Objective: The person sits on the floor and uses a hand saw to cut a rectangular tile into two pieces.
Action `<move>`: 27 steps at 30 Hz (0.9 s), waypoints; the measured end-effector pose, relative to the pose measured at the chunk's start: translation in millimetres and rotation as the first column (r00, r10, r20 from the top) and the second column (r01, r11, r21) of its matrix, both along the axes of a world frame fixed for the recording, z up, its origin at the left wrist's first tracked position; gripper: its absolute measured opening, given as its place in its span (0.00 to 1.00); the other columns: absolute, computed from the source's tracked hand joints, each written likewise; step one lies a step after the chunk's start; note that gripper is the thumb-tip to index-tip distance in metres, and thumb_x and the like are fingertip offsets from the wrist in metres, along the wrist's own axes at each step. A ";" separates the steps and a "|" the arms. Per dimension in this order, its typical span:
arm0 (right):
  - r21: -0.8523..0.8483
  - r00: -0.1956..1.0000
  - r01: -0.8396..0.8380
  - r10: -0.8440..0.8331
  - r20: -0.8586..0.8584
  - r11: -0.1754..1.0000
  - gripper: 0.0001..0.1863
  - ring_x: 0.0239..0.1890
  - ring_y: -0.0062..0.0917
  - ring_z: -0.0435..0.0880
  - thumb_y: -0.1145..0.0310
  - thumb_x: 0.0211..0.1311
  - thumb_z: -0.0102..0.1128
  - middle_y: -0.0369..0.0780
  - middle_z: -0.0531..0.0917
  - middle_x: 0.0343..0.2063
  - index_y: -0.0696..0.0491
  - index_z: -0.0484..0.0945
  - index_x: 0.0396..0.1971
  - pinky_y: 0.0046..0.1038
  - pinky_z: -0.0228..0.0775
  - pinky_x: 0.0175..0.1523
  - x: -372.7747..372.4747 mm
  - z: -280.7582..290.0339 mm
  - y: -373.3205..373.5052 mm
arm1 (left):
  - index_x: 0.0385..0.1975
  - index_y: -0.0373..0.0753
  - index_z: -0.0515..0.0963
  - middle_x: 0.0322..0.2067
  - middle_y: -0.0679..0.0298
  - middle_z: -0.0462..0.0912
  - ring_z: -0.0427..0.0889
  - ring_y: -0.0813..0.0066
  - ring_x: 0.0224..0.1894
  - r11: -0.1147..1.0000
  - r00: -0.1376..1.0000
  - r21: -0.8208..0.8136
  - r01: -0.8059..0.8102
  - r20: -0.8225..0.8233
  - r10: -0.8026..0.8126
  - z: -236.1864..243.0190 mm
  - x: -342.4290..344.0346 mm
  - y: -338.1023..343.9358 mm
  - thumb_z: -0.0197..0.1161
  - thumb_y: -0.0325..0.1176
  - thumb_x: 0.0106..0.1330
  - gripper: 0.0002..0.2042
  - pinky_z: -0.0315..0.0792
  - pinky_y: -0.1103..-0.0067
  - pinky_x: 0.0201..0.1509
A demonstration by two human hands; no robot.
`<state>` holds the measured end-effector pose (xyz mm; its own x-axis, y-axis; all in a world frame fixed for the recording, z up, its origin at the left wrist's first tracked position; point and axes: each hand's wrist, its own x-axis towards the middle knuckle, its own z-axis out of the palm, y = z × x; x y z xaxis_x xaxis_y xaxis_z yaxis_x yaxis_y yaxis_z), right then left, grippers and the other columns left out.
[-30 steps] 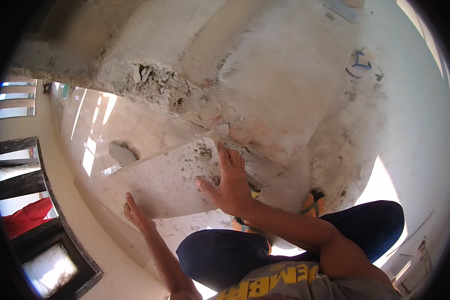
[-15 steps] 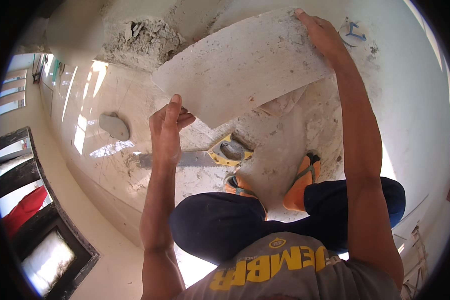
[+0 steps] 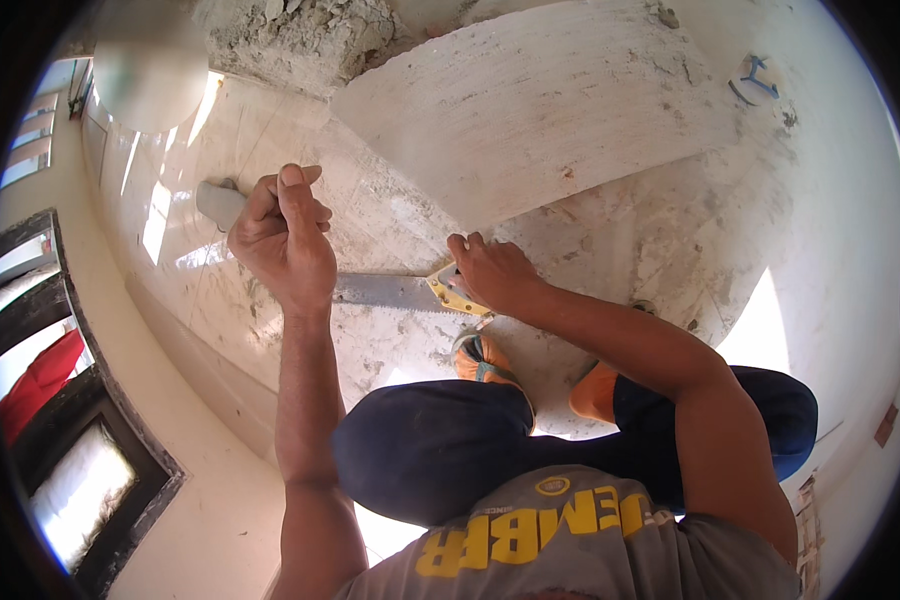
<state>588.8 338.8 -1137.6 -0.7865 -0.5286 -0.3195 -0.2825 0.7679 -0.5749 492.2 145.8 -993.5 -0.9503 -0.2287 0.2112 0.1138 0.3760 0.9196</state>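
My right hand (image 3: 498,274) is closed round the handle of a handsaw (image 3: 385,291), which has a steel toothed blade and a yellow and black grip. The saw lies on the dusty floor in front of my feet, its blade pointing left. My left hand (image 3: 288,238) is raised beside the far end of the blade, thumb up and fingers curled in, with nothing seen in it. Beyond both hands rests a large pale flat board (image 3: 540,105), touched by neither hand. Its near corner comes close to my right fingertips.
A heap of grey rubble (image 3: 300,45) lies behind the board. A grey rounded flat object (image 3: 220,205) sits behind my left hand. Far right, a small blue item (image 3: 760,78) lies near the pale wall. Dark-framed window panels (image 3: 80,400) stand at the left.
Both hands have let go of the board, which now rests farther away. My right hand has come down to the saw handle; my left hand has moved left and its fingers have curled.
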 end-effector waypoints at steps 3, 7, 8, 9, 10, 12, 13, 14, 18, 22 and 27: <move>-0.009 0.988 0.058 -0.058 -0.140 0.998 0.22 0.37 0.42 0.90 0.62 0.67 0.70 0.50 0.87 0.34 0.61 0.78 0.52 0.38 0.85 0.42 3.0 -37.1 -3.1 | 0.30 0.31 0.85 0.15 0.71 0.77 0.72 0.88 0.20 0.982 0.974 -0.107 0.157 -0.148 -0.172 27.1 -29.4 25.3 0.66 0.36 0.79 0.16 0.66 0.84 0.25; 0.037 0.989 -0.049 0.054 -0.136 0.998 0.20 0.40 0.40 0.91 0.65 0.66 0.68 0.51 0.81 0.43 0.59 0.74 0.52 0.36 0.87 0.44 -3.6 -69.5 5.2 | 0.31 0.32 0.88 0.16 0.69 0.80 0.75 0.89 0.20 0.899 0.838 -0.279 0.336 -0.348 -0.421 59.6 -69.8 66.8 0.65 0.39 0.79 0.17 0.66 0.86 0.26; 0.066 0.987 -0.059 0.068 -0.148 0.996 0.18 0.42 0.40 0.90 0.67 0.67 0.67 0.51 0.81 0.44 0.60 0.74 0.50 0.37 0.87 0.44 -5.5 -75.0 12.7 | 0.31 0.31 0.88 0.17 0.67 0.81 0.76 0.86 0.19 0.872 0.800 -0.296 0.389 -0.362 -0.479 65.6 -80.8 77.2 0.66 0.39 0.79 0.17 0.67 0.85 0.25; 0.099 0.985 -0.065 0.080 -0.156 0.993 0.16 0.43 0.40 0.90 0.68 0.67 0.65 0.51 0.80 0.44 0.60 0.75 0.49 0.37 0.87 0.44 -8.8 -73.4 23.6 | 0.32 0.31 0.87 0.17 0.66 0.81 0.77 0.84 0.19 0.841 0.756 -0.309 0.444 -0.375 -0.536 70.1 -92.6 88.3 0.67 0.39 0.78 0.17 0.69 0.83 0.25; 0.132 0.982 -0.066 0.087 -0.165 0.989 0.14 0.45 0.40 0.90 0.69 0.67 0.64 0.51 0.80 0.45 0.60 0.76 0.48 0.37 0.87 0.44 -10.4 -70.6 34.6 | 0.32 0.30 0.87 0.17 0.64 0.82 0.78 0.82 0.18 0.805 0.705 -0.323 0.498 -0.389 -0.593 75.6 -100.3 100.6 0.68 0.39 0.77 0.16 0.70 0.82 0.24; 0.207 0.990 -0.131 0.137 -0.015 0.969 0.13 0.49 0.41 0.89 0.70 0.66 0.64 0.51 0.81 0.46 0.60 0.77 0.47 0.38 0.87 0.44 -10.9 -33.1 58.7 | 0.29 0.30 0.84 0.17 0.61 0.81 0.79 0.75 0.18 0.752 0.707 -0.380 0.539 -0.280 -0.649 91.9 -98.3 132.5 0.69 0.36 0.73 0.14 0.72 0.77 0.27; 0.241 0.985 -0.170 0.160 0.061 0.955 0.13 0.50 0.41 0.89 0.71 0.66 0.63 0.50 0.81 0.46 0.60 0.77 0.47 0.39 0.86 0.43 -10.2 -8.0 69.1 | 0.28 0.30 0.82 0.17 0.59 0.81 0.79 0.71 0.18 0.725 0.707 -0.406 0.557 -0.227 -0.670 100.3 -97.1 146.7 0.70 0.34 0.70 0.13 0.73 0.74 0.28; 0.236 0.979 -0.191 0.202 -0.024 0.953 0.14 0.49 0.41 0.89 0.71 0.65 0.63 0.50 0.82 0.47 0.59 0.77 0.48 0.39 0.86 0.43 -2.6 5.9 81.7 | 0.31 0.30 0.83 0.19 0.58 0.82 0.81 0.69 0.20 0.675 0.678 -0.456 0.580 -0.190 -0.710 99.4 -100.9 161.6 0.70 0.35 0.71 0.13 0.75 0.73 0.29; 0.221 0.944 -0.185 0.235 -0.231 0.958 0.19 0.43 0.41 0.90 0.70 0.64 0.64 0.48 0.84 0.46 0.56 0.76 0.54 0.42 0.84 0.43 29.3 76.5 139.7 | 0.44 0.27 0.83 0.42 0.45 0.87 0.88 0.49 0.45 0.494 0.660 -0.583 0.645 0.101 -0.744 54.7 -119.0 219.6 0.69 0.36 0.70 0.15 0.81 0.61 0.48; 0.159 0.996 -0.084 0.079 0.041 0.984 0.17 0.42 0.43 0.89 0.65 0.66 0.69 0.45 0.85 0.40 0.51 0.74 0.50 0.43 0.81 0.45 34.2 170.8 192.6 | 0.60 0.28 0.76 0.64 0.40 0.73 0.71 0.45 0.69 0.529 0.730 -0.546 0.649 0.254 -0.634 11.6 -148.5 273.9 0.64 0.44 0.74 0.25 0.65 0.51 0.72; 0.223 0.898 0.257 -0.318 0.303 0.940 0.20 0.38 0.45 0.89 0.71 0.63 0.68 0.44 0.86 0.33 0.47 0.74 0.54 0.44 0.80 0.43 37.3 339.5 225.8 | 0.78 0.28 0.56 0.75 0.35 0.59 0.54 0.38 0.80 0.530 0.769 -0.562 0.636 0.404 -0.495 -8.1 -141.2 324.9 0.53 0.62 0.75 0.45 0.40 0.40 0.81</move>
